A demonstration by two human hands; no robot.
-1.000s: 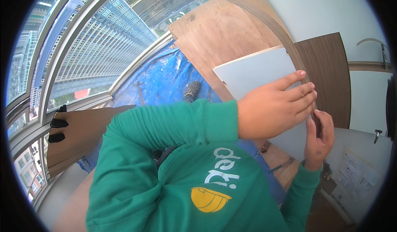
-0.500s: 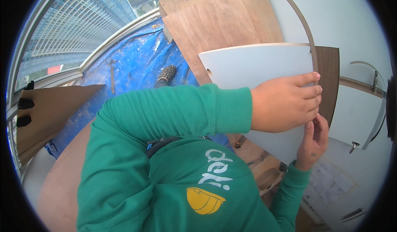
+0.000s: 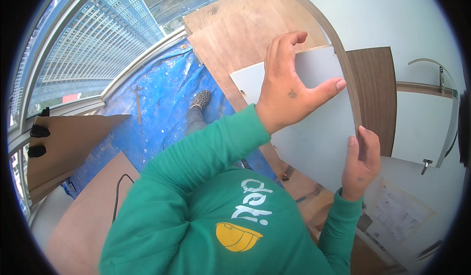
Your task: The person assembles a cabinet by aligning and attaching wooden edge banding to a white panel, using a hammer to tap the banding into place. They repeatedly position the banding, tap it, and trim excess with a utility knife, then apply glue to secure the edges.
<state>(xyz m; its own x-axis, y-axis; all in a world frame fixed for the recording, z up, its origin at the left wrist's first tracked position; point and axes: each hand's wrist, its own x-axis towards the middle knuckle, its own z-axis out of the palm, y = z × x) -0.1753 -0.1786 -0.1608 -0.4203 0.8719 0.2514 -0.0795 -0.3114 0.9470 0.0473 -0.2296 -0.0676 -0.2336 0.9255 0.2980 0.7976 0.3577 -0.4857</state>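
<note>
left hand is spread open, fingers lying loose on the face of the white laminate panel; right hand pinches its right edge lower down; panel stands upright, long axis vertical, against the brown boards

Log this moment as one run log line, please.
left hand: open, fingers spread over flat white panel | right hand: gripping panel's right edge | below: blue tarp

Wall close behind white panel
</note>
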